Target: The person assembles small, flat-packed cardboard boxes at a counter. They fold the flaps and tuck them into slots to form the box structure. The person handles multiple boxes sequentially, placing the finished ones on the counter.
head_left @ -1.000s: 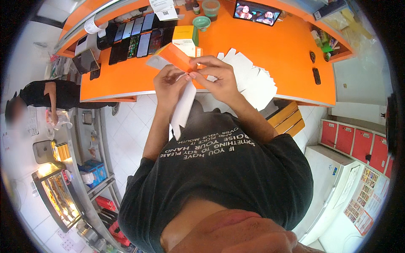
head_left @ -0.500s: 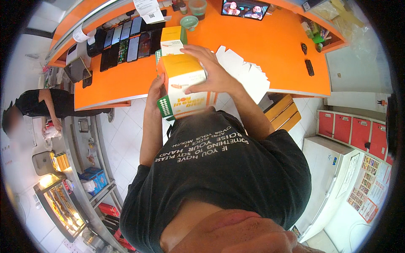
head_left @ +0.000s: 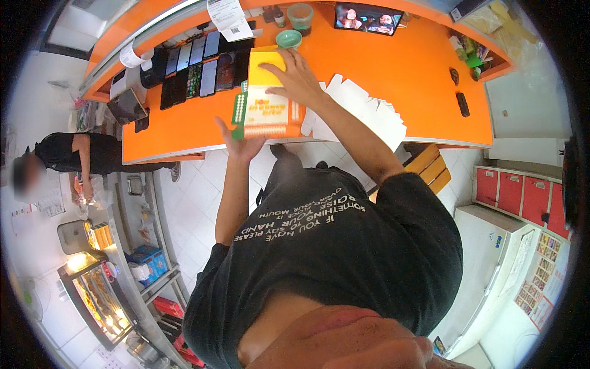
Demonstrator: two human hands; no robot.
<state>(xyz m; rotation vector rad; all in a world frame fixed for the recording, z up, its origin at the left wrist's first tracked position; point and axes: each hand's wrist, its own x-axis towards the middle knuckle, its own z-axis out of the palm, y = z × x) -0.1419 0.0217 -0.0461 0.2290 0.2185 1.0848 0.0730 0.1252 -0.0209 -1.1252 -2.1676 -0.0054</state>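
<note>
A small yellow, white, orange and green cardboard box is at the table's near edge, its yellow side toward the far end. My right hand holds it from the far right, fingers and thumb spread over the yellow part. My left hand is at the box's near left corner, palm turned up and thumb standing apart; some of its fingertips are hidden by the box. Whether the second box stands behind this one cannot be made out. Flat white cardboard pieces lie just right of the box.
Several phones lie in rows at left on the orange table. Behind the box are a green bowl and a clear tub. A lit tablet stands at the back. A person works at far left.
The box has moved away from my body to the table edge. My left hand has loosened from its side and opened; my right hand has shifted onto the yellow part.
</note>
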